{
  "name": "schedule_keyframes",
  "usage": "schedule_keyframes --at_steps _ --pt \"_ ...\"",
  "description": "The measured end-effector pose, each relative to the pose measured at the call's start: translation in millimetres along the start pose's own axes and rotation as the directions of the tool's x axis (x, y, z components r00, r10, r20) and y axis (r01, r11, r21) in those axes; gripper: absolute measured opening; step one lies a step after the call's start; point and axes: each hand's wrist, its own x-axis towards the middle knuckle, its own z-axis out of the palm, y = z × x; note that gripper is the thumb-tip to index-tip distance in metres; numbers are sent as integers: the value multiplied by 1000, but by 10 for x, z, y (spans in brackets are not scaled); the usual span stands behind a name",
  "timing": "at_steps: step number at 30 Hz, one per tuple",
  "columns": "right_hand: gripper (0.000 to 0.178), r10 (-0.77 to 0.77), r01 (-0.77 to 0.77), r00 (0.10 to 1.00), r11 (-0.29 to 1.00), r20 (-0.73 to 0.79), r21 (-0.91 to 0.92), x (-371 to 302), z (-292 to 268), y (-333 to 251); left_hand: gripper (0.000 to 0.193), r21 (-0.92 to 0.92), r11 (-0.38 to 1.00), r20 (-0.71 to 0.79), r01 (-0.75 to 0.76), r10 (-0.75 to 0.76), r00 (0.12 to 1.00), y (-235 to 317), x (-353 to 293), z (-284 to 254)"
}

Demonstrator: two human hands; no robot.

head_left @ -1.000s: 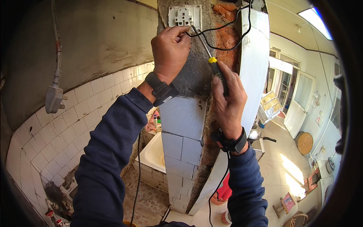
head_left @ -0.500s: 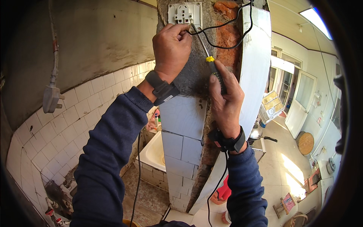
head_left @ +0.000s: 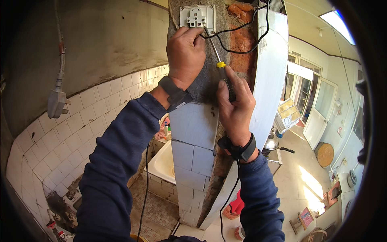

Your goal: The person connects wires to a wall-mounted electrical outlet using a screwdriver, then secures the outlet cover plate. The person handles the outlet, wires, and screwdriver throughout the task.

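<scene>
A white wall socket [head_left: 197, 17], its back parts facing me, sits at the top of the narrow wall end. Just below it, my left hand [head_left: 186, 54] pinches a thin black wire [head_left: 231, 30] close to the socket's lower edge. My right hand [head_left: 237, 101] is wrapped round the dark handle of a screwdriver [head_left: 221, 69] with a yellow collar. Its metal shaft slants up to the left, and the tip reaches the socket's underside beside my left fingertips. Whether the tip sits in a screw is too small to tell.
Bare brick [head_left: 242, 38] shows right of the socket. A grey plug [head_left: 57, 104] hangs on a cable at the left. Below stands a pale basin [head_left: 162, 163]. To the right are a kettle [head_left: 271, 142], a tilted white appliance [head_left: 288, 115] and a small stool [head_left: 303, 219].
My right hand and the screwdriver handle have shifted slightly left. My left hand has moved a little to the right, still at the wire. The tip stays at the socket's lower edge.
</scene>
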Motion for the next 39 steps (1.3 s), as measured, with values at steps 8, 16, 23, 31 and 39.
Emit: schedule_keyframes --at_steps 8,16,23,31,39 --pt "38 -73 72 997 997 -32 -17 76 28 41 16 -15 999 -6 34 -34 999 -47 -3 10" --pt "38 -22 22 1000 999 -7 -32 8 -72 -27 18 -102 983 22 153 -152 988 -77 -11 34" --pt "37 24 -25 999 999 -42 -20 -5 -85 -51 17 -53 996 -8 77 -78 997 -62 -16 34" --pt "36 -27 26 999 999 -19 -23 26 -109 -41 16 -58 997 -20 53 -54 998 -31 -25 28" --pt "37 -3 3 1000 999 -2 -40 13 -123 -55 16 -46 998 -22 50 -51 998 -19 -24 29"
